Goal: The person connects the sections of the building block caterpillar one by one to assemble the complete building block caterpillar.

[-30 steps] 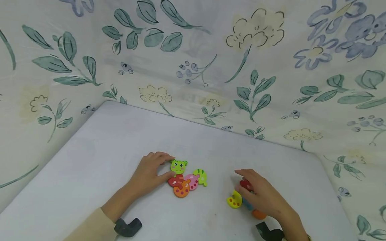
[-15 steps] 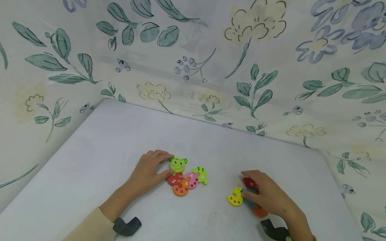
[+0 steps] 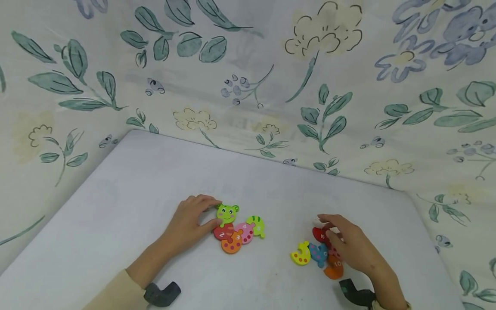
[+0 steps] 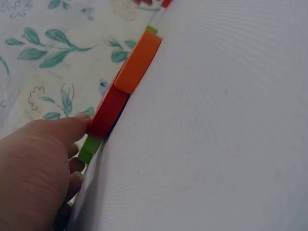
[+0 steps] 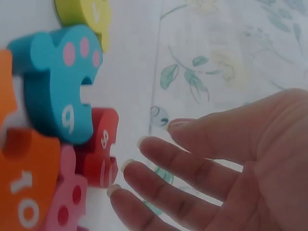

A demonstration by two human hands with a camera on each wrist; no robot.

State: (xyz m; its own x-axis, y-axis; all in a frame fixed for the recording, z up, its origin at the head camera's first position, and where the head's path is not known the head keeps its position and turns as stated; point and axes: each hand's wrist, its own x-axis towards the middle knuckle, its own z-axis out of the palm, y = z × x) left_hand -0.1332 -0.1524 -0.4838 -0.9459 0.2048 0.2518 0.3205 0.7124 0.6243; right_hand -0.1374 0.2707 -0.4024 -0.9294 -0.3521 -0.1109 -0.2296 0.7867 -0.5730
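Observation:
My left hand (image 3: 190, 224) grips the left side of a green smiling head piece (image 3: 227, 215), finger at its top and thumb low down. Joined below and right of it are red 2 (image 3: 221, 233), orange 3 (image 3: 231, 246), pink 4 (image 3: 244, 234) and striped green (image 3: 256, 226) pieces. In the left wrist view the thumb touches the red piece's edge (image 4: 108, 113). My right hand (image 3: 355, 246) hovers with relaxed fingers beside loose pieces: red 8 (image 3: 320, 234), blue (image 3: 319, 255) and orange 10 (image 3: 334, 270). The right wrist view shows those fingers holding nothing, near the red piece (image 5: 103, 137).
A yellow dotted piece (image 3: 301, 255) lies left of the blue one. A pink piece (image 5: 67, 204) sits between red and orange in the right wrist view. The white tabletop (image 3: 174, 168) meets floral cloth (image 3: 240, 125) at the back and sides. Dark bent objects are at both wrists.
My right hand has shifted right and drawn off the loose pieces, uncovering the blue piece and more of the orange one. My left hand stays at the head piece.

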